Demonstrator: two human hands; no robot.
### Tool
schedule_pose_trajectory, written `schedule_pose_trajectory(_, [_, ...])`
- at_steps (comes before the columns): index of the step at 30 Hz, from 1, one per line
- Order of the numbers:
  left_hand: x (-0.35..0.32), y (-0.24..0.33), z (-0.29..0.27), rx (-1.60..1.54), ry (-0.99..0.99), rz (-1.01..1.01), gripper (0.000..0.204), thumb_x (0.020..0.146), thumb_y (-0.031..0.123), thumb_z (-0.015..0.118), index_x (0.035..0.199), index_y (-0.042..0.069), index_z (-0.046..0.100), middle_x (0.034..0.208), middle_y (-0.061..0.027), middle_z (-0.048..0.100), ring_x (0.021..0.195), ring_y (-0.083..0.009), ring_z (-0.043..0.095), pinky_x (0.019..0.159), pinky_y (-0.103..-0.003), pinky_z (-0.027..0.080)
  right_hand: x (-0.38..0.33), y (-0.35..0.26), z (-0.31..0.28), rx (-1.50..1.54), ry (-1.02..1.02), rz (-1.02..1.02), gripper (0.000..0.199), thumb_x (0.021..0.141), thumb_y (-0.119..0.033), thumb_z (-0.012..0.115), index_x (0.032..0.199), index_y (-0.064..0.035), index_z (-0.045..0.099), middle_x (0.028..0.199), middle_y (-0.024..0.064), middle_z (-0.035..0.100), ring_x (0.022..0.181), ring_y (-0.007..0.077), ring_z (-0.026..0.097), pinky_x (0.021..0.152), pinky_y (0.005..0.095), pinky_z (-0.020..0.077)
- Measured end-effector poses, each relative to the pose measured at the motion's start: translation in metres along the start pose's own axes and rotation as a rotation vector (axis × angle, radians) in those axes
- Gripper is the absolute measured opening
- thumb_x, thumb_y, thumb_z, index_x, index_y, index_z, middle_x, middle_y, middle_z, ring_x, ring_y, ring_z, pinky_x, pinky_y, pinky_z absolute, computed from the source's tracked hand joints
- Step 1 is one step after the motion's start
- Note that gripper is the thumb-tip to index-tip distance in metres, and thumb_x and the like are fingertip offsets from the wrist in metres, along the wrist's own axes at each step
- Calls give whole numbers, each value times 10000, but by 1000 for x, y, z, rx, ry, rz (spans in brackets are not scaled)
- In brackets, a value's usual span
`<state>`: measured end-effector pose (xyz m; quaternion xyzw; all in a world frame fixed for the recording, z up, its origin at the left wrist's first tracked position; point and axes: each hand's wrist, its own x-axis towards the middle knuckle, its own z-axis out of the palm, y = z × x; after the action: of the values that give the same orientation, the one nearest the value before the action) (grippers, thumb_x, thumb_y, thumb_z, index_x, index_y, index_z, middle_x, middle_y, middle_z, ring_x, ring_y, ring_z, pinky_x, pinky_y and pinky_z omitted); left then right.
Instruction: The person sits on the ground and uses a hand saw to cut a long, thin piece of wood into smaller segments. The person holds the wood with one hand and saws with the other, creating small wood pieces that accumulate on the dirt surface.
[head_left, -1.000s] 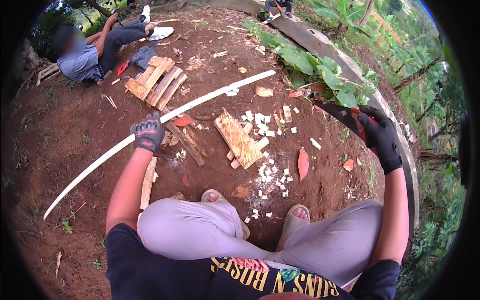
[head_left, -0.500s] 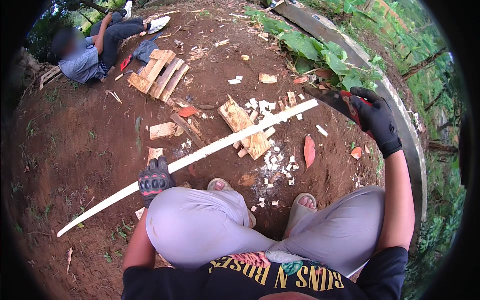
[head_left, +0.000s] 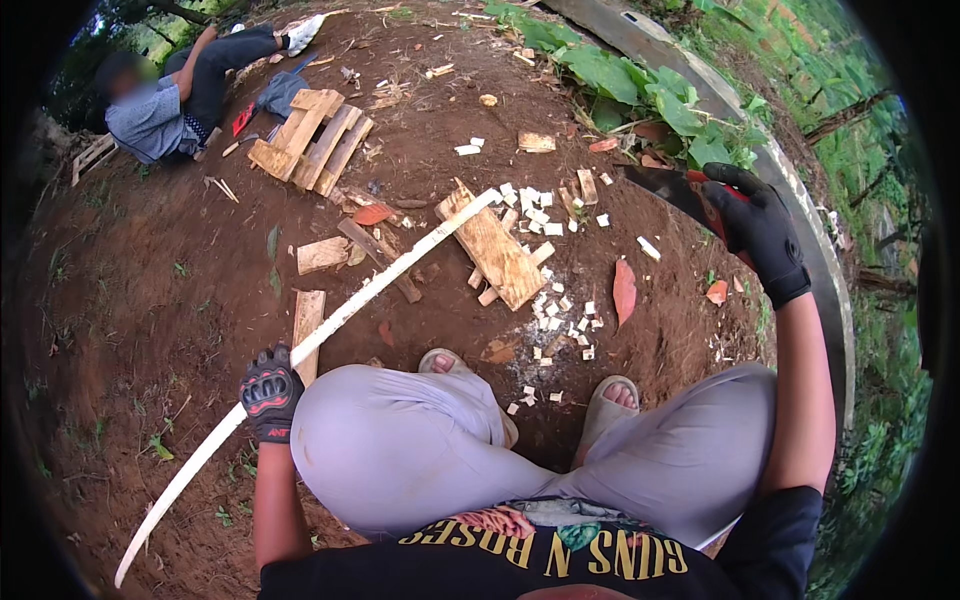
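Note:
My left hand point(head_left: 270, 392), in a black glove, is closed around a long pale wooden strip point(head_left: 390, 272). The strip runs from the lower left up to the board point(head_left: 495, 250), and its far end lies over the board's upper part. That board rests across smaller wood pieces on the soil. Off to the right, my right hand point(head_left: 760, 235), also gloved, grips a handsaw with a red-and-black handle and a broad dark blade point(head_left: 668, 194). The blade points left, apart from the strip. Small cut wood blocks point(head_left: 550, 315) lie scattered beside the board.
A small slatted wooden stand point(head_left: 315, 140) sits at the upper left, near a seated person point(head_left: 155, 115). Wood offcuts point(head_left: 322, 255) and a narrow plank point(head_left: 308, 330) lie by the strip. Leafy plants point(head_left: 640, 90) and a concrete edge point(head_left: 790, 180) border the right.
My left hand has drawn the strip back down and left, tilting it more steeply; its far end moved from beyond the board to over it. The saw has shifted slightly.

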<state>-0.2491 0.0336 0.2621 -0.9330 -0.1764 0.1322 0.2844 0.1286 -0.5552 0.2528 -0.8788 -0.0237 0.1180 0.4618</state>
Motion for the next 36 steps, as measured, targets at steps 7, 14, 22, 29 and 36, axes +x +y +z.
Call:
schedule_pose_trajectory(7, [-38, -13, 141, -238, -163, 56, 274, 981, 289, 676, 1220, 180, 753, 1099, -131, 751, 1019, -373, 755, 873, -531, 617, 6, 6, 7, -117, -66, 67, 486, 1004, -427, 797, 1344, -80, 787, 874, 24, 733, 645, 64, 575, 589, 277, 477])
schedule_pose_trajectory(14, [91, 20, -86, -290, -565, 45, 839, 716, 612, 936, 1363, 119, 731, 1321, -212, 741, 1260, -399, 698, 1082, -489, 563, 9, 28, 1, -2, -67, 152, 490, 1005, -424, 794, 1328, -57, 791, 997, 59, 790, 739, 108, 653, 715, 296, 544])
schedule_pose_trajectory(22, [243, 276, -44, -669, 226, 427, 747, 1050, 583, 621, 1528, 10, 577, 1453, -249, 685, 1321, -417, 672, 1136, -523, 521, 25, 48, 1, -115, -39, 28, 541, 983, -456, 804, 1335, -45, 785, 1156, 123, 816, 1019, 164, 730, 944, 332, 570])
schedule_pose_trajectory(29, [237, 329, 34, -708, 61, 346, 372, 1071, 395, 603, 1183, 67, 737, 1124, -184, 773, 1006, -379, 773, 824, -541, 611, -17, 25, -11, -341, -23, 65, 510, 998, -456, 780, 1324, -64, 790, 1078, 104, 825, 967, 188, 763, 890, 368, 586])
schedule_pose_trajectory(36, [224, 292, 49, -679, 52, 385, 365, 1113, 412, 544, 1140, 81, 696, 968, -188, 792, 891, -397, 784, 776, -557, 609, -36, -5, -3, -158, -30, 49, 389, 1018, -271, 794, 1356, -79, 776, 1190, 100, 804, 1050, 169, 735, 930, 333, 574])
